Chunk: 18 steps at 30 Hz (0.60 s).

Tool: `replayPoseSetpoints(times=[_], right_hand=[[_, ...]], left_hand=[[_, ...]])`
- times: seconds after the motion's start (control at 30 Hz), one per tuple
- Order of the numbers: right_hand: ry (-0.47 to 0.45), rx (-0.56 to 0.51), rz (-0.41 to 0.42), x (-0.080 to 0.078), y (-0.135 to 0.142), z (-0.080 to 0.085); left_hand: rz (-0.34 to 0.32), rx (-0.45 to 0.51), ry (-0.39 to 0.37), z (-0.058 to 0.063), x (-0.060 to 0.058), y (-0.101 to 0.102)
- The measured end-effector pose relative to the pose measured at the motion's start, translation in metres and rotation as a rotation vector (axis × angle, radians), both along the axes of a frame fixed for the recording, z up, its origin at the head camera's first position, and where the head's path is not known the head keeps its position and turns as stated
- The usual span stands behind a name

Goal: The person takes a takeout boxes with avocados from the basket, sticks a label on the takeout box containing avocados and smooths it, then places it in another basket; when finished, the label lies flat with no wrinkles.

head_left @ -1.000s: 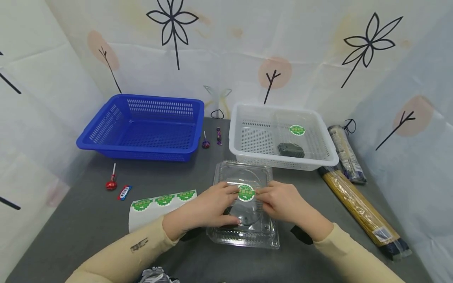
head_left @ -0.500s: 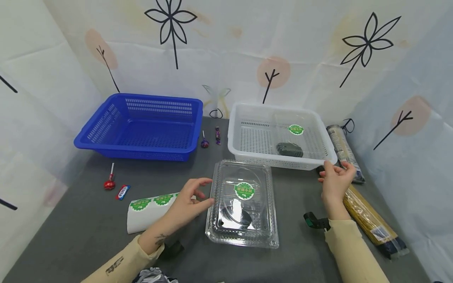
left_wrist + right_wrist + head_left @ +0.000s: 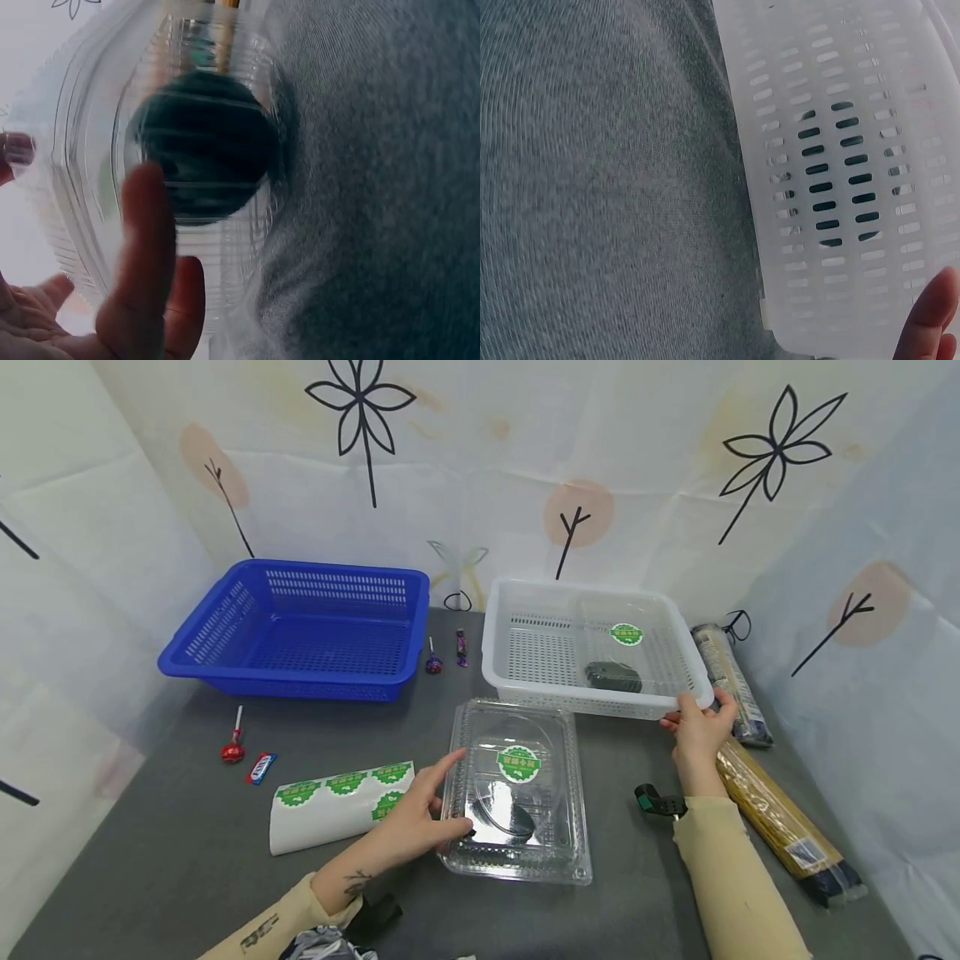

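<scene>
A clear plastic clamshell box [image 3: 551, 814] with a green-and-white round sticker [image 3: 518, 764] on its lid lies on the grey table. Through its wall, the left wrist view shows a dark green rounded item [image 3: 206, 150] inside. My left hand [image 3: 420, 814] is at the box's left edge, thumb and index finger spread apart, fingertips at the lid. At the front right corner of the white basket [image 3: 525, 687], my right hand [image 3: 701, 739] grips the rim between thumb and index finger. Another stickered clear box [image 3: 663, 647], with a dark item in it, sits in that basket.
A blue basket [image 3: 292, 686] stands at back left. Sticker sheet [image 3: 322, 822] lies left of the box. Lollipops [image 3: 232, 750] and small wrapped candies [image 3: 261, 768] dot the table. Long yellow noodle package [image 3: 772, 818] and another packet [image 3: 731, 681] lie at right.
Both hands left the sticker on the lid. The right hand moved to the white basket's corner; the left drew back, then returned to the box's left edge.
</scene>
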State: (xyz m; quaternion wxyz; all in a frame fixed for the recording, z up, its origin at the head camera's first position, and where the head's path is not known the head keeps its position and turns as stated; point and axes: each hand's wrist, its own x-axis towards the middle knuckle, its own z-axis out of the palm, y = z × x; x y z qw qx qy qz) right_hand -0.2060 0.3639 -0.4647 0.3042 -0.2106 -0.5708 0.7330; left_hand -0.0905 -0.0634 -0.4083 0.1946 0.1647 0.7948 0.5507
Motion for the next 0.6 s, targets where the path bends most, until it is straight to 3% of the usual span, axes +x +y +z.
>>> replayPoseSetpoints(times=[0.17, 0.33, 0.6], right_hand=[[-0.012, 0.010, 0.022, 0.000, 0.002, -0.001], [-0.022, 0.019, 0.033, 0.000, 0.004, -0.002], [-0.045, 0.023, 0.033, 0.001, 0.002, 0.001]], left_hand=[[-0.016, -0.015, 0.043, 0.000, -0.002, 0.001], [0.010, -0.003, 0.076, 0.002, 0.000, 0.003], [0.019, -0.056, 0.255, 0.027, 0.002, 0.000]])
